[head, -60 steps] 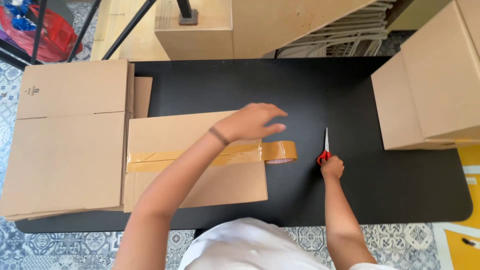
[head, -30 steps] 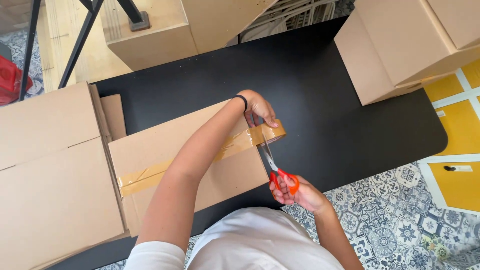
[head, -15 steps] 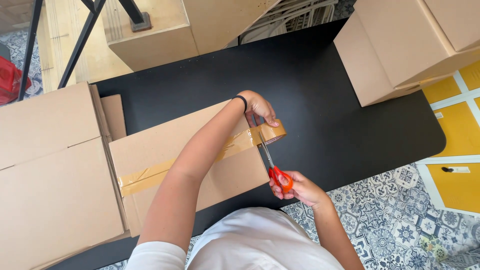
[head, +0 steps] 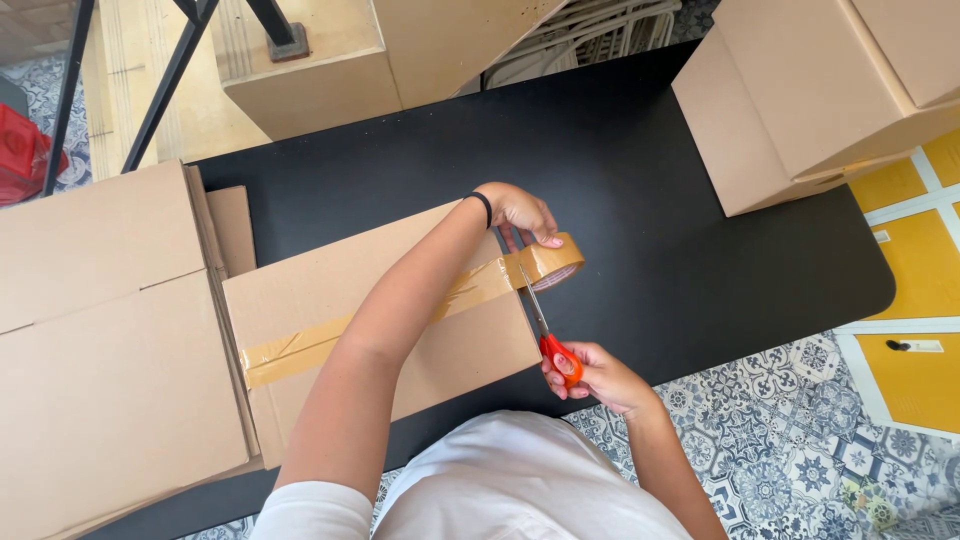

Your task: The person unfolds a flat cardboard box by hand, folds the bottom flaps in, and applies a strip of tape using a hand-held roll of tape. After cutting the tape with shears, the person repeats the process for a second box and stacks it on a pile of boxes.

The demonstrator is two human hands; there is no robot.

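Packing tape roll (head: 552, 262) sits pinched under the left hand (head: 522, 213), held just past the flat cardboard box (head: 380, 330) edge so the strip stays taut. Below it, the right hand (head: 598, 376) grips red-handled scissors (head: 548, 330), blades reaching up to that strip.

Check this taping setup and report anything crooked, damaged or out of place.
Nothing looks damaged or spilled. The tape strip runs along the flat cardboard box seam, with slight wrinkling near the edge. The left hand holds the tape roll just past the box end; the right hand has the red-handled scissors at the tape.
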